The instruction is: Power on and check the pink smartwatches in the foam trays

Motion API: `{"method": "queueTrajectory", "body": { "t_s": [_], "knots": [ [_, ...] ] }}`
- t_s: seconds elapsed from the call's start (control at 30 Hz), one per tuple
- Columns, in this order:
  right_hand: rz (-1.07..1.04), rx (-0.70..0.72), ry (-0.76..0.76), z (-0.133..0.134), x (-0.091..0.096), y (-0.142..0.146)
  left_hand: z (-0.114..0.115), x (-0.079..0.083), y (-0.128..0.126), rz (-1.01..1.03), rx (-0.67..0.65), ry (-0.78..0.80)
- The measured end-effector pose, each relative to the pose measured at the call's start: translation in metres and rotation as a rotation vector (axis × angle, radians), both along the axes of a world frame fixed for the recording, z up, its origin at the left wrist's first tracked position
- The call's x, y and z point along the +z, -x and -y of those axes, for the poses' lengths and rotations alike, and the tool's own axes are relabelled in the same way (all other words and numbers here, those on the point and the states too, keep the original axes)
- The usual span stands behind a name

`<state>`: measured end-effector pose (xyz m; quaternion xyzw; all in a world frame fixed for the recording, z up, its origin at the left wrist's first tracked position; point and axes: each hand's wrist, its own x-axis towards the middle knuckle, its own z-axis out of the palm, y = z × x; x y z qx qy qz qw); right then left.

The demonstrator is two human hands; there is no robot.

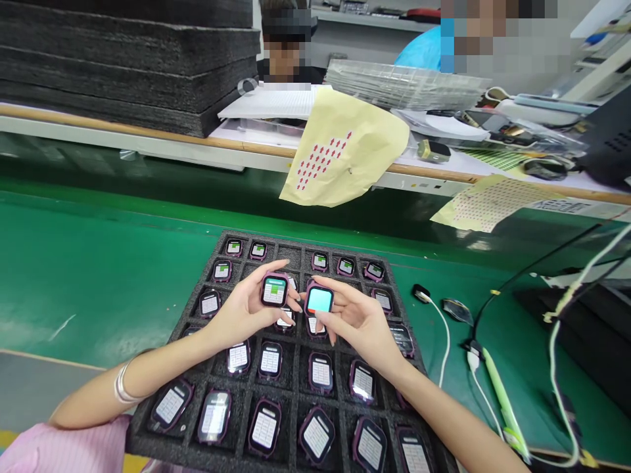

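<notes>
My left hand (251, 305) is closed around the sides of a strapless smartwatch (275, 290), whose lit screen shows a white grid with green cells. Beside it, my right hand (348, 312) grips a second smartwatch (319, 300) with a cyan screen and an orange-red strip at its bottom; the thumb rests at the lower edge. Both watches are held above a black foam tray (296, 394) divided into square pockets. Many pockets hold purple-rimmed watches, such as the watch (266, 427) near the front, mostly with white grids on their screens. My hands hide some middle pockets.
A green work surface (89, 263) lies under the tray. White cables (446, 328), a small black charger (420, 293) and a light green pen-like tool (500, 387) lie to the right. Stacked black foam (123, 66) and yellow sheets (345, 148) are on the shelf behind, with people beyond.
</notes>
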<state>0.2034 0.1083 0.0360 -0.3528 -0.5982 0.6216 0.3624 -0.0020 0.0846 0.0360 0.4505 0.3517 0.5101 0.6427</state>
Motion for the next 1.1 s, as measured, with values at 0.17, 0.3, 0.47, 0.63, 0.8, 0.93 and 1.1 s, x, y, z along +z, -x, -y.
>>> {"method": "queueTrajectory", "body": {
  "t_s": [0.17, 0.3, 0.47, 0.63, 0.8, 0.93, 1.1],
  "knots": [
    [0.063, 0.124, -0.050, -0.013, -0.007, -0.002, 0.000, -0.002, 0.003, -0.005, -0.003, 0.018],
    [0.259, 0.110, -0.220, -0.047, -0.022, 0.008, 0.002, -0.008, 0.006, -0.004, -0.030, 0.031],
    [0.701, 0.030, -0.685, -0.102, -0.037, 0.033, 0.009, -0.012, 0.014, 0.012, -0.055, 0.047],
    [0.801, 0.062, -0.770, -0.126, -0.049, 0.049, 0.000, -0.018, 0.030, -0.120, -0.107, -0.010],
    [0.829, 0.063, -0.827, -0.122, -0.047, 0.036, -0.027, -0.032, 0.048, -0.623, 0.053, -0.266],
    [0.812, 0.089, -0.847, -0.103, -0.037, 0.021, -0.043, -0.042, 0.048, -0.455, 0.068, -0.164],
    [0.740, 0.170, -0.866, -0.076, -0.034, 0.011, -0.041, -0.041, 0.040, -0.177, -0.038, -0.057]
  ]
}}
